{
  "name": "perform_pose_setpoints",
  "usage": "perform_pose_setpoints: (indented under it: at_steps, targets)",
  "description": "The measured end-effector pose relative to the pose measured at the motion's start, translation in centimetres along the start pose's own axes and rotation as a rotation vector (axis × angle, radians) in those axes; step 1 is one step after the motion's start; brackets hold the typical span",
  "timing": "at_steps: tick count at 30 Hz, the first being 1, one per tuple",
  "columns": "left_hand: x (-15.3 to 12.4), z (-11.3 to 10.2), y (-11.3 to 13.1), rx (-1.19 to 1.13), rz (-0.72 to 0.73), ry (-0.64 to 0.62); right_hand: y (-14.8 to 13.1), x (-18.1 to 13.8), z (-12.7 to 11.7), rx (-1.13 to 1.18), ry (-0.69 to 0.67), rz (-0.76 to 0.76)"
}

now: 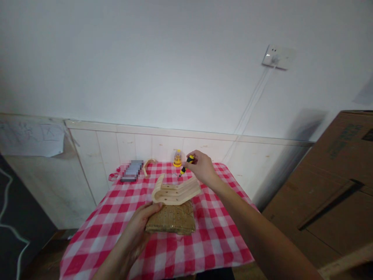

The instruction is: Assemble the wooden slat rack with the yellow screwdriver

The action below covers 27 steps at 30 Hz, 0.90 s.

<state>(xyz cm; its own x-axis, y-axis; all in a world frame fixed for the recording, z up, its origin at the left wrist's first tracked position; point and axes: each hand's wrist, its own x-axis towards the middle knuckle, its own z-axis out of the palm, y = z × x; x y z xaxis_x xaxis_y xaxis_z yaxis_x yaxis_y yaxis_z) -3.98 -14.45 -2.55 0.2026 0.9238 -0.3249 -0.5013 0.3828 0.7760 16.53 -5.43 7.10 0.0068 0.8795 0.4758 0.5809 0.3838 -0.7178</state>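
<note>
My right hand (201, 165) grips a yellow and black screwdriver (186, 166), its tip slanting down to the left above a pale wooden piece. This curved wooden piece (175, 194), with several holes in its flat middle and bent-up ends, rests on a brown tape-wrapped block (171, 218). At the block's left edge, my left hand (145, 217) is closed around it, thumb on top near the wood. The left fingers are mostly hidden underneath. Whether the screwdriver tip touches anything I cannot tell.
A red and white checked cloth (116, 233) covers the table. Toward the back are a yellow-based clear screwdriver-bit case (177, 158), another curved wooden piece (148, 166) and a phone-like flat device (132, 171). Cardboard boxes (326, 186) stand right; a white wall with a socket (278, 57) rises behind.
</note>
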Motion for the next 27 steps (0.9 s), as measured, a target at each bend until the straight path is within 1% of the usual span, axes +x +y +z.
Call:
perform_pose_setpoints:
  at_steps: [3,6,9,14,17,24,27]
  targets:
    - [0.3,-0.4,-0.2,-0.023,0.005,0.000,0.7,0.2,-1.4,0.078,0.116,-0.002]
    - [0.4,-0.7,-0.2,-0.039,0.013,0.000,1.1,0.0,-2.6,0.150,0.187,-0.001]
    - [0.2,-0.7,-0.1,-0.033,0.013,0.004,1.2,-0.6,-3.1,0.200,0.211,-0.002]
    - [0.1,-0.8,-0.1,0.001,0.032,0.016,0.8,-1.4,-2.8,0.243,0.230,-0.008]
    - [-0.1,-1.0,-0.1,0.005,0.033,-0.006,0.4,-1.9,-3.1,0.275,0.256,-0.006]
    - [-1.2,-1.2,-0.3,0.015,0.048,-0.035,0.4,-3.6,-5.9,0.348,0.384,0.012]
    - [-1.4,-1.2,-0.3,0.017,0.052,-0.051,0.3,-4.3,-6.7,0.365,0.408,0.009]
